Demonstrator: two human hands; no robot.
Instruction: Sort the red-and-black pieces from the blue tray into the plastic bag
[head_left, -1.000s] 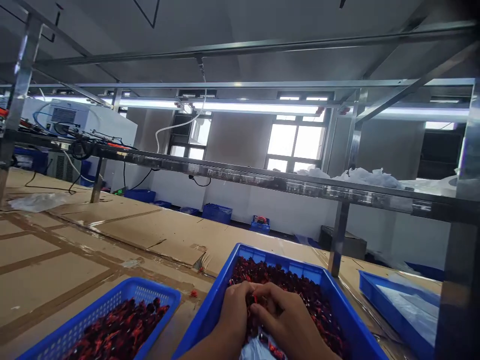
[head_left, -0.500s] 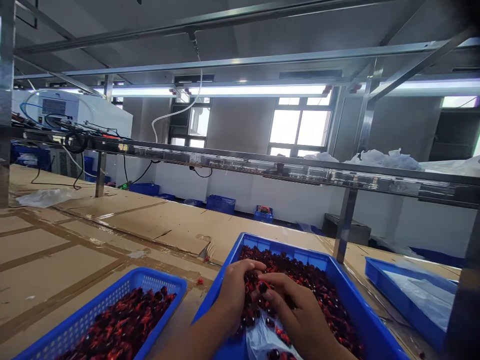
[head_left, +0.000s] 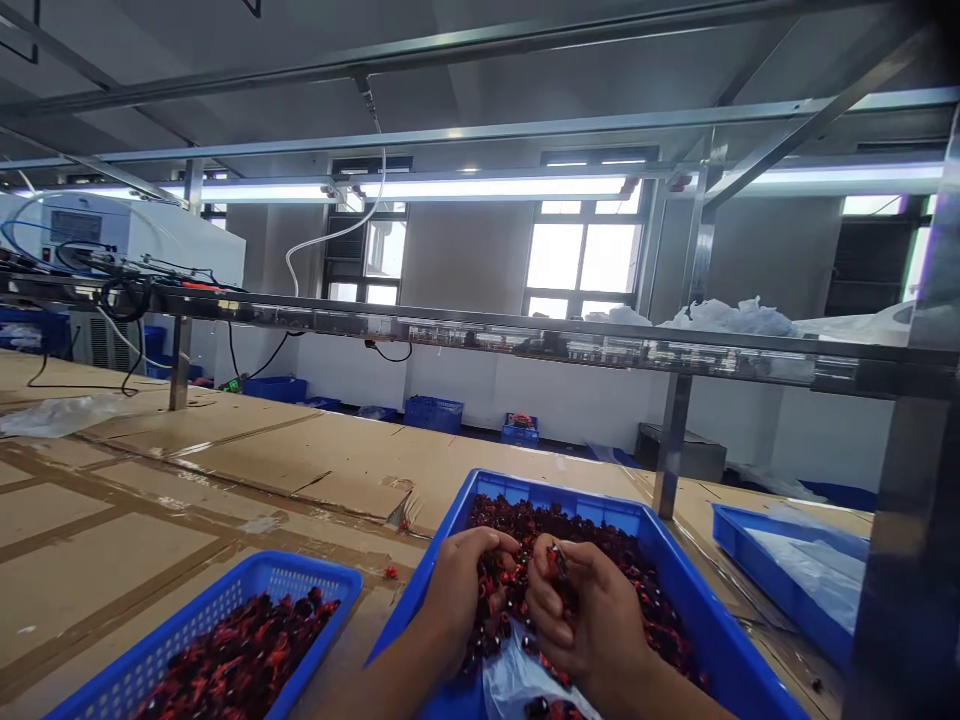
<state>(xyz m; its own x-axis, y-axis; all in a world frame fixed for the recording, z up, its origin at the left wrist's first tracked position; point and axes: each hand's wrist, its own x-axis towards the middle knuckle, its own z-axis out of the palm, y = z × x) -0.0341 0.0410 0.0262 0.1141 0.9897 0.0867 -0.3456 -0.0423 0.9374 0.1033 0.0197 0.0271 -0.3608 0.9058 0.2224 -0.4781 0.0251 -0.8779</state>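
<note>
While the near end of the deep blue bin [head_left: 731, 660] runs out of the bottom of the view, its left and right walls flank both forearms, and the open room lies straight above the heap and across to the bin's far edge. The left hand [head_left: 459, 575] is close to the left wall; the right hand [head_left: 596, 615] has more space between it and the right wall. The right fingers are closed in a pinch on a small dark piece [head_left: 556, 562], lifted above the heap. The left fingers are curved, their tips a little apart from the right hand, with red bits behind them; whether they grip any, I cannot tell. Under and beyond both hands lie the dark red pieces [head_left: 585, 530], and below the right hand a pale plastic bag [head_left: 514, 675] sits among them.

Left of the bin, a strip of bench [head_left: 112, 555] separates it from a perforated blue basket [head_left: 176, 632], partly filled with similar pieces. A red scrap [head_left: 391, 572] lies in that strip. To the right, a blue tray [head_left: 784, 592] holds clear plastic. Just behind the bin's far right corner, a metal post [head_left: 672, 440] blocks the way, carrying a shelf rail [head_left: 465, 337] across the view. Farther off, blue crates [head_left: 433, 413] stand near the wall under windows [head_left: 585, 255].
</note>
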